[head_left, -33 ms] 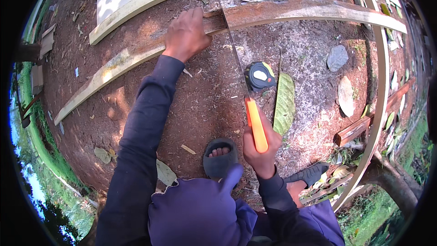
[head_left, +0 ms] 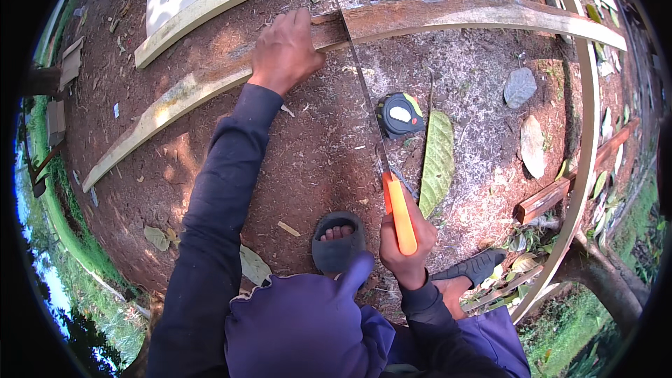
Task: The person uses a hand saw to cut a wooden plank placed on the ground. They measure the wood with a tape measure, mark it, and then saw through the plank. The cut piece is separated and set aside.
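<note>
My right hand is wrapped round the orange handle of a handsaw. The saw's long thin blade slants up and away, lying across a long wooden plank with a rough brown face and a pale edge. Just left of the blade, my left hand grips the plank, its fingers curled over the far edge and partly hidden. A black and yellow tape measure lies on the ground to the right of the blade, with a long green leaf beside it.
A white panel with a pale wooden edge lies beyond the plank. On the right, a pale beam runs under the plank's end, near a short reddish timber. My sandalled foot stands on the dirt below.
My right hand has drawn the saw back toward me and slightly right, so the blade's tip has come nearer. My left hand stays on the plank.
</note>
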`<control>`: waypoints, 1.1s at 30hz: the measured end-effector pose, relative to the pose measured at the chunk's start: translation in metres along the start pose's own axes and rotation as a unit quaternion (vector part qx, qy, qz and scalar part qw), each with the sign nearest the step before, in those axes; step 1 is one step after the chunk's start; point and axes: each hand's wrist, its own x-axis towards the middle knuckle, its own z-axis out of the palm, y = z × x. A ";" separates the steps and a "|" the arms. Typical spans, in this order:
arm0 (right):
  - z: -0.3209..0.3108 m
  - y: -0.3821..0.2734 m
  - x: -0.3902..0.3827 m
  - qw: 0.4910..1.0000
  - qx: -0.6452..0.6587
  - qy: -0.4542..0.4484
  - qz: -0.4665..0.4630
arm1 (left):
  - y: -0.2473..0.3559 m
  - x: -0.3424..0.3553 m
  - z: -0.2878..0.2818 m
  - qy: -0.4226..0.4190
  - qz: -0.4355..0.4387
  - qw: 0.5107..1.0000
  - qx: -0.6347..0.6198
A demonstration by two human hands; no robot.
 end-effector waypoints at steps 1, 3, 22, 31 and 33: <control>-0.010 -0.011 -0.007 1.000 -0.007 -0.008 0.013 | 0.003 -0.001 -0.001 -0.020 -0.014 1.000 0.006; 0.002 -0.006 0.008 1.000 0.015 0.001 0.011 | 0.010 -0.007 0.001 -0.014 -0.018 1.000 0.007; 0.051 0.000 0.143 0.992 0.063 0.104 -0.043 | 0.021 0.008 -0.004 0.052 0.042 0.998 -0.011; -0.001 -0.003 0.013 1.000 0.006 0.028 0.011 | 0.019 0.006 -0.005 -0.030 -0.027 0.998 0.038; 0.018 -0.003 0.065 0.998 0.044 0.046 0.027 | 0.028 0.006 -0.007 -0.038 -0.033 0.999 0.016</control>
